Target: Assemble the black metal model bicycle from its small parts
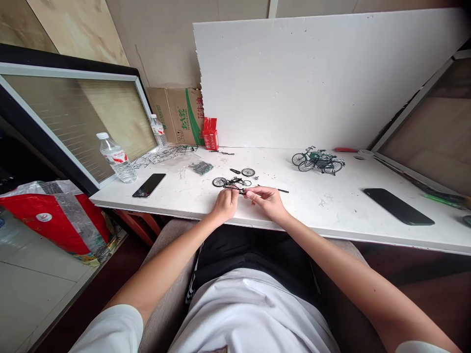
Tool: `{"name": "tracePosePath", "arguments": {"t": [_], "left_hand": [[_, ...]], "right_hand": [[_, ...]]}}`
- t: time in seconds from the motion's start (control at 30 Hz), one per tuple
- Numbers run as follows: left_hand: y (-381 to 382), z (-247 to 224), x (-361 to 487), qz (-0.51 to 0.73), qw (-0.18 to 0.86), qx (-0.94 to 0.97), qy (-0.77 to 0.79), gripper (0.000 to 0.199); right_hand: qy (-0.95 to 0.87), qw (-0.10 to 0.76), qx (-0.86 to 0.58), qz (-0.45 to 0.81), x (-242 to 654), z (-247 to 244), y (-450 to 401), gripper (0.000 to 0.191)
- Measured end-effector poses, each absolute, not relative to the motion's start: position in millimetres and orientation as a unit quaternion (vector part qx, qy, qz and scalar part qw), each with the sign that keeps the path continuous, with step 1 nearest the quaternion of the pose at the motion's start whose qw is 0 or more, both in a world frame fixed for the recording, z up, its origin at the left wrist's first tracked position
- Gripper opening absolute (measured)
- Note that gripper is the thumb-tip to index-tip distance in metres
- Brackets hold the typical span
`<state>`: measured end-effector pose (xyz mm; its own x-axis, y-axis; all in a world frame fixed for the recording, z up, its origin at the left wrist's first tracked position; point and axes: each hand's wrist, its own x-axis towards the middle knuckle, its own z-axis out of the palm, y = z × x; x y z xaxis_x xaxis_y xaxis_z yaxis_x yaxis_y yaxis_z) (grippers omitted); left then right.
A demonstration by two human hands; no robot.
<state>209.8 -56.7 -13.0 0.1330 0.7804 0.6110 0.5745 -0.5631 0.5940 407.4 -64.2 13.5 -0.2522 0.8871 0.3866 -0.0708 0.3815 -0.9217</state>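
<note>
Close to the table's front edge, my left hand (225, 203) is closed with its fingertips on a thin black model bicycle part (241, 190). The thumb and index finger of my right hand (270, 200) pinch the other end of that part; its exact shape is too small to make out. Just behind my hands lies a partly built black toy bicycle (234, 181) with a spoked wheel (220, 182) at its left end. A loose spoked wheel (248, 172) and a small black piece (235, 171) rest beyond it. A thin black stick (283, 190) lies right of my right hand.
Finished model bicycles (318, 161) stand at the back right. A dark phone (149, 185) and a water bottle (116, 158) are on the left, near a bag of green parts (203, 167) and part frames (169, 154). A black flat object (398, 206) lies right.
</note>
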Motion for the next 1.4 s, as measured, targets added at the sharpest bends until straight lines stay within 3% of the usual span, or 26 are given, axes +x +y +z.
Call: {"name": "tracePosePath", "arguments": {"t": [0.27, 0.73, 1.4], "left_hand": [[-51.3, -20.8, 210.5, 0.545, 0.062, 0.71, 0.441, 0.044], [-57.5, -20.0, 211.1, 0.566, 0.029, 0.702, 0.431, 0.047], [-60.5, -24.4, 214.7, 0.541, -0.03, 0.737, 0.404, 0.046]], "right_hand": [[-0.554, 0.522, -0.329, 0.559, 407.2, 11.7, -59.7, 0.038], [-0.57, 0.468, -0.282, 0.614, 406.3, 8.9, -59.0, 0.037], [-0.61, 0.451, -0.259, 0.598, 407.7, 1.8, -57.5, 0.035]]}}
